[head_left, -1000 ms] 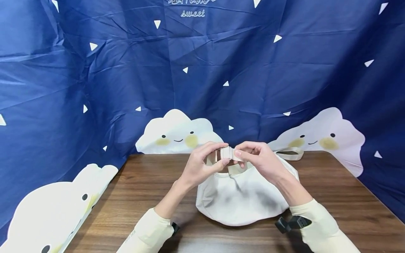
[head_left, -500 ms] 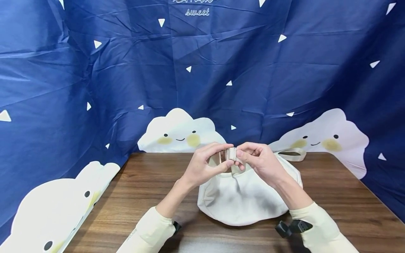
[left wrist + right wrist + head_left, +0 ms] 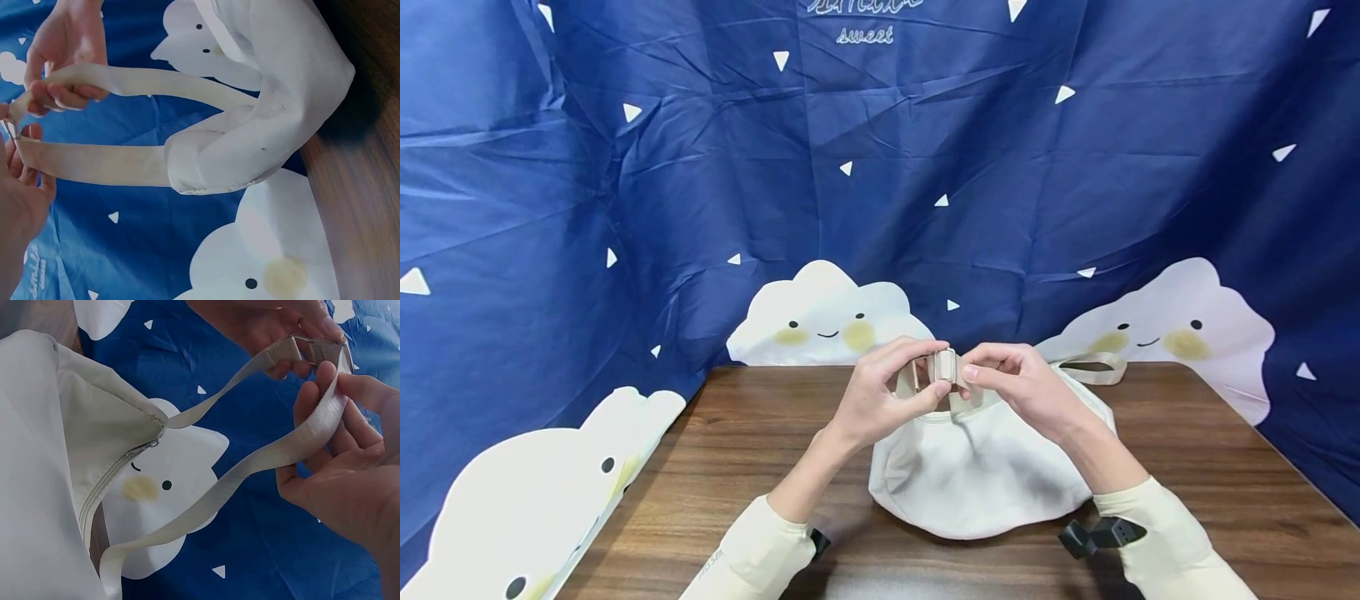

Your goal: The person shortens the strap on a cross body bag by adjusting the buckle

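Observation:
A white bag (image 3: pixel 985 475) with a beige webbing strap (image 3: pixel 250 469) sits on the table. My left hand (image 3: pixel 876 396) pinches a metal slide buckle (image 3: pixel 947 365) on the strap between thumb and fingers, raised above the bag. Right beside it, my right hand (image 3: pixel 1026 387) pinches the webbing with thumb and forefinger. In the right wrist view, the strap runs from that buckle down to both sides of the bag opening, where a zipper (image 3: pixel 112 478) shows. The left wrist view has the buckle mostly cut off at its edge.
The brown wooden table (image 3: pixel 760 467) extends around the bag. Behind it hangs a blue cloth (image 3: pixel 880 208) printed with clouds and triangles. A smaller strap loop (image 3: pixel 1097 368) lies at the bag's far right. A dark device (image 3: pixel 1101 536) is strapped at the right wrist.
The strap's flat stretch between buckle and right fingers has shortened, the hands having drawn closer. The buckle has turned slightly in my left fingers. The bag has stayed in place.

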{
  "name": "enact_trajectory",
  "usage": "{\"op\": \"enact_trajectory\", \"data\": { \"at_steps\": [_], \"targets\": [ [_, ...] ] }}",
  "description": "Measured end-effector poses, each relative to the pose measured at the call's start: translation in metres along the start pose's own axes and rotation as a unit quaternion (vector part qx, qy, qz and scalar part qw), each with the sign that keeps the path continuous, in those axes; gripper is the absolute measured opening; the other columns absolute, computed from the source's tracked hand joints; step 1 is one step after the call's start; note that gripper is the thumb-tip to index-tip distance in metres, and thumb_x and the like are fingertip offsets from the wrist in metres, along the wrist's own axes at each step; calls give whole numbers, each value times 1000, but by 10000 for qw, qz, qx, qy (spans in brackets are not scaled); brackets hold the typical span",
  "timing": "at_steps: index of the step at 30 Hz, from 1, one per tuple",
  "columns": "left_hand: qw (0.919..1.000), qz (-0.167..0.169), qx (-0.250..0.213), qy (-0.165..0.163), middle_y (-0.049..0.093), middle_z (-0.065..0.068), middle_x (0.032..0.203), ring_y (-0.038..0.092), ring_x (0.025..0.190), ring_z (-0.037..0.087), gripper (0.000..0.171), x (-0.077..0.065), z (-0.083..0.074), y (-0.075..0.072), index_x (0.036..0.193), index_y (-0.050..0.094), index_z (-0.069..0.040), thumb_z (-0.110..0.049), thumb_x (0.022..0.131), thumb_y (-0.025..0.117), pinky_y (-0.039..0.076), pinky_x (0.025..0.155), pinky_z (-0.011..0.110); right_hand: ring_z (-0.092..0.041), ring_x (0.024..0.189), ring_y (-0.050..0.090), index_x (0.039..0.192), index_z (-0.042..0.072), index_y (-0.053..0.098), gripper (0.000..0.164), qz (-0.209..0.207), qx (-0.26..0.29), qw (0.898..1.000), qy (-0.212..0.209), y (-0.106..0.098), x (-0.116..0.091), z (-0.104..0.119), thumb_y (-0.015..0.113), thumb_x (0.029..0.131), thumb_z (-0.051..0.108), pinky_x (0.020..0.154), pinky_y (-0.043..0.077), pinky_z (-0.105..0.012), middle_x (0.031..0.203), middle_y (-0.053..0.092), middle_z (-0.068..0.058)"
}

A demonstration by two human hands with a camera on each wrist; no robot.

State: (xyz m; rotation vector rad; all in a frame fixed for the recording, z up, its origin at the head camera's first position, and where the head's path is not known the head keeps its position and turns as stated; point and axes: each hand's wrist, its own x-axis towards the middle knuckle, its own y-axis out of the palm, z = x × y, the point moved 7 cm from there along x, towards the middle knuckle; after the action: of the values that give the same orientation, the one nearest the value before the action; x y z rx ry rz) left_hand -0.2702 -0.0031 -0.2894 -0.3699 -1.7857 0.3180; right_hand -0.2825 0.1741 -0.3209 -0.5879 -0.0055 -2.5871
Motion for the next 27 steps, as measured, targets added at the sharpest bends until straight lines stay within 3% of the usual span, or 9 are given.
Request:
{"op": "enact_trajectory", "data": {
  "at_steps": [12, 18, 27],
  "targets": [
    [9991, 359, 46, 235, 71, 6, 110, 63, 91, 15, 45, 0, -5, 7, 125, 68, -1, -6, 83, 81, 52, 82, 28, -20, 81, 65, 107, -3, 70, 13, 168, 65, 9995, -262, 7, 1, 5, 59, 100, -2, 81, 52, -32, 84, 69, -8],
    [9992, 279, 201, 215, 71, 5, 111, 63, 95, 13, 44, 1, -5, 5, 129, 66, -1, -7, 88, 78, 52, 85, 28, -25, 91, 63, 109, -2, 70, 16, 122, 245, 9995, -172, 3, 1, 3, 56, 102, 3, 90, 49, -33, 89, 69, -11],
    [9995, 34, 104, 306, 70, 4, 107, 62, 88, 13, 45, 4, -9, 1, 129, 65, -1, -5, 87, 78, 52, 76, 29, -23, 94, 63, 109, -1, 70, 13, 27, 312, 9995, -37, -6, 0, -4, 61, 99, 2, 90, 49, -33, 96, 70, -10]
  ]
}}
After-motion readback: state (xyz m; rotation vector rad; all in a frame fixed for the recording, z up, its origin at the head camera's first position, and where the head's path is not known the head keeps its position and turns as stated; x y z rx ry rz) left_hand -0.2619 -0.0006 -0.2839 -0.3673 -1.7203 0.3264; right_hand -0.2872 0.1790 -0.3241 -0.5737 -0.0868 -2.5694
